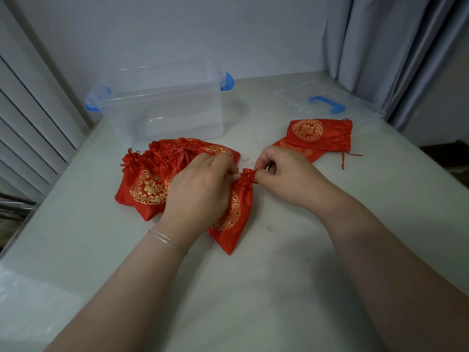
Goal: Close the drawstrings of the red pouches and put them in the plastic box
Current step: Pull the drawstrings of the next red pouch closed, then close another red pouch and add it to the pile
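Observation:
A red pouch (234,219) with gold print lies on the table in front of me, its neck gathered tight. My left hand (200,184) pinches the neck from the left and covers part of the pouch. My right hand (281,174) pinches the bunched top from the right. To the left lies a pile of red pouches (149,181) with cinched necks. Two flat pouches (319,134) with open mouths are stacked at the right. The clear plastic box (162,105) with blue latches stands empty at the back left.
The box's clear lid (327,102) with a blue handle lies at the back right, near a grey curtain (396,52). White shutter panels (28,128) run along the left edge of the table. The white tabletop (253,288) stretches toward me.

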Available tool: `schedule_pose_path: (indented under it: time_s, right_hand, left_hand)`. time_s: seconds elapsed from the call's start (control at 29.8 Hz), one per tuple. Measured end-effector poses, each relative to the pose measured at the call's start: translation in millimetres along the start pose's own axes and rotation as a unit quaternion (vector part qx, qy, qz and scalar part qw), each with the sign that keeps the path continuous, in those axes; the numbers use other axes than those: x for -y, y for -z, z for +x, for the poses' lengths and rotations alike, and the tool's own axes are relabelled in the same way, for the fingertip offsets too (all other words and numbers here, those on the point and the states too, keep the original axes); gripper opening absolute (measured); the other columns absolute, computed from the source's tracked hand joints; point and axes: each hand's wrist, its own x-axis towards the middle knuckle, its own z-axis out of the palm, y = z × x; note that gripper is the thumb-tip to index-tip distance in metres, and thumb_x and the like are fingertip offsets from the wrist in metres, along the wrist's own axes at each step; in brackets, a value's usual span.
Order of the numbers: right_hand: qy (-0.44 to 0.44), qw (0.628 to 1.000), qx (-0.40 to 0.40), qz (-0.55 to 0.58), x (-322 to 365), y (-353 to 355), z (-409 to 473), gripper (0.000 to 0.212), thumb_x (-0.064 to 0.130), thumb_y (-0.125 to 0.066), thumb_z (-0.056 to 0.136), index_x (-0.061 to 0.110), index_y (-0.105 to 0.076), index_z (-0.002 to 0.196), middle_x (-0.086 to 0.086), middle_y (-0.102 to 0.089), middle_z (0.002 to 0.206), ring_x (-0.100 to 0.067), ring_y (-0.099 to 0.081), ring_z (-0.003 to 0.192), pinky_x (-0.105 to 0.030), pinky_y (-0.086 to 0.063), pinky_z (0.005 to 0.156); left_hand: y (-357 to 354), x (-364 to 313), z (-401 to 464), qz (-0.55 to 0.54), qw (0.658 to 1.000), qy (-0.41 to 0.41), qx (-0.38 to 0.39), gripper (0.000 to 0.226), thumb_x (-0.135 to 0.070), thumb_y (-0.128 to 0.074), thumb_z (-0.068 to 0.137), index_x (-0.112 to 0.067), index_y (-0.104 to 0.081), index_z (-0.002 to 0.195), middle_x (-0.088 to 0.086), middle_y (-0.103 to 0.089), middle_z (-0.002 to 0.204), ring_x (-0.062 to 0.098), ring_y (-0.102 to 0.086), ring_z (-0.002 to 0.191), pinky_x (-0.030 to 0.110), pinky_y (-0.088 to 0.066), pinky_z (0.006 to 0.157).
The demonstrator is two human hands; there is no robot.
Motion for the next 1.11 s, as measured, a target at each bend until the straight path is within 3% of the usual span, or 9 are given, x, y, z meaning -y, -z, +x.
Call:
schedule_pose_path:
  time_s: [0.13, 0.3, 0.44, 0.54, 0.67, 0.77, 0.91, 0.97, 1.11]
  right_hand:
    - [0.015, 0.999, -0.008, -0.038, -1, -1, 1, 0.004, 0.026, -0.058, 0.084, 0.023, -0.060, 0.084, 0.017, -0.047, 0.067, -0.002, -0.049, 0.065, -0.027, -0.035, 0.059]
    - [0.044, 0.994, -0.062, -0.073, 1, -5, -1, 0.003, 0.028, -0.056, 0.088, 0.026, -0.057, 0.089, 0.017, -0.045, 0.069, 0.000, -0.047, 0.065, -0.020, -0.034, 0.056]
    - [0.037, 0.992, -0.074, 0.100, -6, -4, 4, 0.007, 0.021, -0.062, 0.087, 0.028, -0.063, 0.088, 0.022, -0.058, 0.070, -0.003, -0.052, 0.061, -0.022, -0.042, 0.061]
    - [0.020, 0.993, -0.085, 0.073, -22, -1, 13, 0.011, 0.032, -0.062, 0.088, 0.030, -0.060, 0.098, 0.019, -0.058, 0.099, -0.002, -0.054, 0.082, -0.017, -0.042, 0.074]
    - [-0.063, 0.981, -0.173, -0.059, -46, 8, 26, 0.015, 0.027, -0.061, 0.089, 0.019, -0.066, 0.100, -0.003, -0.050, 0.125, -0.022, -0.043, 0.120, -0.023, -0.029, 0.094]
    - [-0.154, 0.968, -0.157, -0.119, -61, 13, 29, 0.026, 0.032, -0.056, 0.092, 0.018, -0.064, 0.113, -0.002, -0.035, 0.144, -0.026, -0.031, 0.132, -0.034, -0.026, 0.106]
    - [-0.204, 0.959, -0.115, -0.160, -74, 10, 31, 0.035, 0.034, -0.052, 0.093, 0.016, -0.059, 0.122, -0.004, -0.023, 0.152, -0.031, -0.026, 0.135, -0.041, -0.021, 0.112]
    - [-0.219, 0.954, -0.100, -0.181, -75, 8, 33, 0.037, 0.036, -0.050, 0.094, 0.016, -0.058, 0.125, -0.004, -0.022, 0.152, -0.032, -0.026, 0.135, -0.042, -0.021, 0.113]
    - [-0.234, 0.946, -0.087, -0.206, -78, 6, 36, 0.044, 0.037, -0.045, 0.096, 0.012, -0.052, 0.131, -0.003, -0.023, 0.153, -0.033, -0.026, 0.134, -0.042, -0.024, 0.112]
  left_hand:
    - [-2, 2, -1, -0.003, 0.998, -0.013, 0.058, 0.021, -0.029, -0.036, 0.091, -0.014, -0.050, 0.087, 0.000, -0.060, 0.077, 0.021, -0.053, 0.072, 0.037, -0.043, 0.051]
    - [3, 0, -2, -0.037, 0.993, 0.005, 0.113, 0.006, -0.021, -0.044, 0.097, -0.018, -0.043, 0.092, -0.005, -0.048, 0.072, 0.017, -0.044, 0.070, 0.031, -0.027, 0.061]
    - [7, 1, -2, -0.191, 0.964, 0.075, 0.170, 0.009, -0.017, -0.052, 0.095, -0.021, -0.046, 0.089, -0.012, -0.049, 0.073, 0.003, -0.046, 0.067, 0.020, -0.033, 0.059]
    - [10, 3, 2, -0.262, 0.948, 0.142, 0.109, 0.015, -0.013, -0.060, 0.090, -0.026, -0.053, 0.086, -0.010, -0.058, 0.081, 0.004, -0.053, 0.074, 0.018, -0.043, 0.065]
    - [14, 10, 8, -0.309, 0.917, 0.246, -0.047, 0.018, -0.011, -0.065, 0.087, -0.027, -0.059, 0.085, -0.012, -0.061, 0.081, -0.001, -0.053, 0.070, 0.013, -0.044, 0.068]
    - [12, 27, 7, -0.226, 0.925, 0.294, -0.081, 0.014, -0.014, -0.066, 0.087, -0.022, -0.062, 0.098, -0.011, -0.058, 0.079, 0.000, -0.052, 0.070, 0.013, -0.041, 0.065]
    - [-5, 45, -1, 0.035, 0.968, 0.249, 0.000, 0.027, -0.024, -0.063, 0.086, -0.018, -0.060, 0.112, 0.001, -0.060, 0.113, 0.027, -0.048, 0.102, 0.035, -0.038, 0.083]
    - [-9, 44, -2, 0.086, 0.968, 0.235, 0.010, 0.027, -0.027, -0.063, 0.086, -0.017, -0.061, 0.110, 0.008, -0.058, 0.116, 0.033, -0.047, 0.104, 0.041, -0.039, 0.082]
    - [-10, 39, -1, 0.142, 0.968, 0.191, -0.078, 0.020, -0.030, -0.068, 0.082, -0.016, -0.067, 0.097, 0.011, -0.057, 0.107, 0.035, -0.050, 0.094, 0.040, -0.038, 0.073]
